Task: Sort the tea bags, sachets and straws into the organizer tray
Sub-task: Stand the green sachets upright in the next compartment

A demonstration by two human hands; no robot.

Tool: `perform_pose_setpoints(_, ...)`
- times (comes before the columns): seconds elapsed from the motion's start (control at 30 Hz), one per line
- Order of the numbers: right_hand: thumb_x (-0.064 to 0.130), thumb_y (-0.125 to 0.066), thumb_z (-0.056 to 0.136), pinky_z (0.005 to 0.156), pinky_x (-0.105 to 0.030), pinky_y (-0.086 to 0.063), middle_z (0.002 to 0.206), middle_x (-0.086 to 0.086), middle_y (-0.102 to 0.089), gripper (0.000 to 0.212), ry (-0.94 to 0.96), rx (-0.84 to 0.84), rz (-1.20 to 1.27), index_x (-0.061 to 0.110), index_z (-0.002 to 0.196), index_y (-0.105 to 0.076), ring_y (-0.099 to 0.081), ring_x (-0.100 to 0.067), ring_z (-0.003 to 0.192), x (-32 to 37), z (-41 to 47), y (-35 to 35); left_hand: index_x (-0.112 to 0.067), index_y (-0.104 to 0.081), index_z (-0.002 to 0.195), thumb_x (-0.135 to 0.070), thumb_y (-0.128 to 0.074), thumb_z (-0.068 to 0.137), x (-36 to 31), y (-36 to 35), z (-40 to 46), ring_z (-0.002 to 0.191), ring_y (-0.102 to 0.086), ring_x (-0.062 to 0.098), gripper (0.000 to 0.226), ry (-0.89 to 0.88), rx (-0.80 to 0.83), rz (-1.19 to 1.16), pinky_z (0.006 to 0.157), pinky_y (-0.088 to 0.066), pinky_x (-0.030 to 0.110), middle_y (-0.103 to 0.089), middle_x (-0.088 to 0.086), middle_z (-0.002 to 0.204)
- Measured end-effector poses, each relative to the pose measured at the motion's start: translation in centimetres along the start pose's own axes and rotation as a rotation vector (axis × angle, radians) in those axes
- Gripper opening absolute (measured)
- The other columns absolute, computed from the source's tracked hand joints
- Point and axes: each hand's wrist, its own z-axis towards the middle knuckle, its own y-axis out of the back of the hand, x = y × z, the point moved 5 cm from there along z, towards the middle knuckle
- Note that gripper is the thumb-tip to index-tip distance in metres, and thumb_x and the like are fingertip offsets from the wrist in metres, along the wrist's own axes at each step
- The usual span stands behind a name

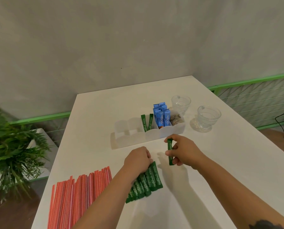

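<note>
White desk point(204, 171), organizer tray point(147, 134) mid-desk, red straws point(78, 195) near-left, cut off at the frame edge. Left hand point(136, 161) rests on fanned green sachets point(146, 182), fingers curled, tips hidden. Right hand point(185, 151) fingers pinch one green sachet point(170, 152) upright, just before the tray.

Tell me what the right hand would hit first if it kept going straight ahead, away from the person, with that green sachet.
Probably the organizer tray's front wall, just beyond the right hand holding the green sachet. Depth is unclear.
</note>
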Motion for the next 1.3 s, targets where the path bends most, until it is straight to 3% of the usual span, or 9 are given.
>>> perform_pose_setpoints(0.13,0.012,-0.060,0.089,0.060,-0.035,-0.056,0.086,-0.014,-0.068,0.012,0.005,-0.021,0.018,0.016,0.100,-0.058,-0.066,-0.022,0.057,0.5,0.4,0.2,-0.024,-0.052,0.113,-0.050,-0.074,0.072,0.1,-0.4,0.0,0.106,-0.056,0.020,0.054,0.030,0.096,0.034,0.089,-0.048,0.036,-0.061,-0.002,0.115)
perform_pose_setpoints(0.27,0.016,-0.059,0.090,0.056,-0.030,-0.054,0.086,-0.009,-0.068,0.015,-0.003,-0.026,0.015,0.017,0.105,-0.056,-0.067,-0.022,0.059,0.6,0.9,0.1,-0.024,-0.055,0.115,-0.053,-0.081,0.061,-0.2,-0.7,-0.4,0.109,-0.053,0.021,0.067,0.037,0.149,0.152,0.090,-0.047,0.035,-0.058,-0.001,0.118)
perform_pose_setpoints(0.63,0.023,-0.051,0.094,0.062,-0.032,-0.051,0.085,-0.006,-0.068,0.014,0.015,-0.018,-0.064,0.012,0.095,-0.059,-0.067,-0.022,0.065,1.7,1.3,0.3,-0.023,-0.059,0.106,-0.031,-0.072,0.075,-1.3,-1.1,0.2,0.102,-0.058,0.020,0.034,-0.028,0.112,0.016,0.089,-0.049,0.035,-0.064,0.001,0.109)
perform_pose_setpoints(0.73,0.024,-0.052,0.094,0.056,-0.023,-0.044,0.081,-0.002,-0.064,0.016,0.048,-0.044,-0.122,0.012,0.090,-0.061,-0.061,-0.017,0.064,2.4,1.6,1.0,-0.022,-0.057,0.102,-0.028,-0.069,0.080,-1.5,-0.4,0.4,0.093,-0.060,0.020,0.026,-0.043,0.103,-0.082,0.082,-0.049,0.033,-0.064,0.002,0.103)
perform_pose_setpoints(0.87,0.023,-0.054,0.093,0.055,-0.021,-0.043,0.077,0.000,-0.062,0.010,0.099,-0.111,-0.076,0.015,0.091,-0.060,-0.057,-0.014,0.061,3.6,2.2,2.5,-0.024,-0.057,0.098,-0.024,-0.068,0.083,-2.2,3.0,1.1,0.063,-0.054,0.010,0.019,-0.101,-0.017,-0.254,0.058,-0.044,0.025,-0.058,-0.010,0.075)
perform_pose_setpoints(1.03,0.017,-0.059,0.089,0.066,-0.032,-0.049,0.080,-0.003,-0.068,0.005,0.160,-0.229,-0.060,0.014,0.086,-0.062,-0.058,-0.017,0.063,5.2,3.1,4.2,-0.023,-0.056,0.095,-0.025,-0.068,0.083,-3.1,9.1,2.3,0.071,-0.051,0.009,0.017,-0.167,-0.286,-0.328,0.059,-0.039,0.023,-0.052,-0.014,0.073)
perform_pose_setpoints(1.13,0.013,-0.057,0.088,0.063,-0.026,-0.045,0.077,0.002,-0.066,0.007,0.207,-0.263,-0.115,0.017,0.084,-0.061,-0.054,-0.012,0.060,6.8,4.1,4.9,-0.023,-0.054,0.092,-0.023,-0.068,0.082,-3.4,11.4,3.5,0.076,-0.053,0.014,0.017,-0.178,-0.406,-0.341,0.066,-0.044,0.026,-0.052,-0.014,0.074)
perform_pose_setpoints(1.23,0.014,-0.055,0.089,0.057,-0.020,-0.039,0.081,0.001,-0.063,0.010,0.261,-0.289,-0.252,0.017,0.091,-0.063,-0.054,-0.014,0.069,8.8,5.3,5.3,-0.019,-0.055,0.099,-0.022,-0.068,0.082,-3.9,12.0,5.0,0.081,-0.056,0.019,0.022,-0.173,-0.432,-0.256,0.070,-0.046,0.031,-0.056,-0.008,0.082)
perform_pose_setpoints(1.3,0.018,-0.056,0.090,0.057,-0.024,-0.039,0.084,-0.001,-0.063,0.010,0.285,-0.301,-0.326,0.017,0.095,-0.064,-0.054,-0.017,0.073,9.7,5.9,5.3,-0.017,-0.055,0.103,-0.021,-0.068,0.082,-4.2,11.6,6.1,0.087,-0.058,0.020,0.025,-0.171,-0.413,-0.167,0.070,-0.043,0.030,-0.060,-0.005,0.087)
